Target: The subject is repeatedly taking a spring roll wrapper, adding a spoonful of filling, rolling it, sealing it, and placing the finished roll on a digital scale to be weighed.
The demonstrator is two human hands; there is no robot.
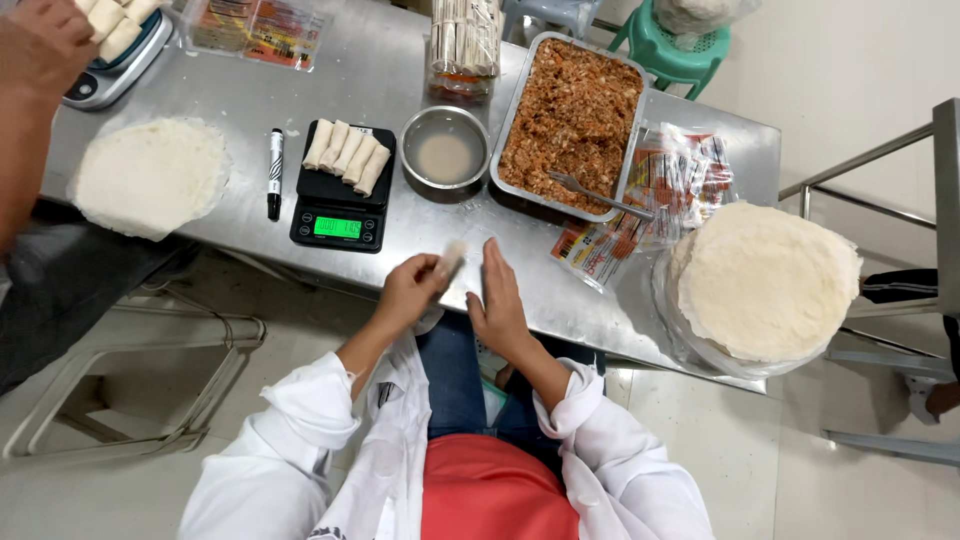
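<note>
Pinching roll (450,259) in left hand (408,293) fingertips; right hand (497,300) open (flat) just beside.

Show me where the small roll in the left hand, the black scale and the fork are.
small roll (450,259), head view, on its pale upper end above the fingers.
black scale (338,206), head view, on its dark body below the rolls.
fork (598,198), head view, middle of the handle.

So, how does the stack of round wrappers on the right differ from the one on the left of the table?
The right wrapper stack looks wider and thicker than the left wrapper stack. The right stack sits on clear plastic and overhangs the edge of the steel table; the left stack lies on the bare steel, also at the front edge. The right stack's top looks fairly smooth; the left stack looks rougher and ragged-edged. Both are pale, round and flat.
</note>
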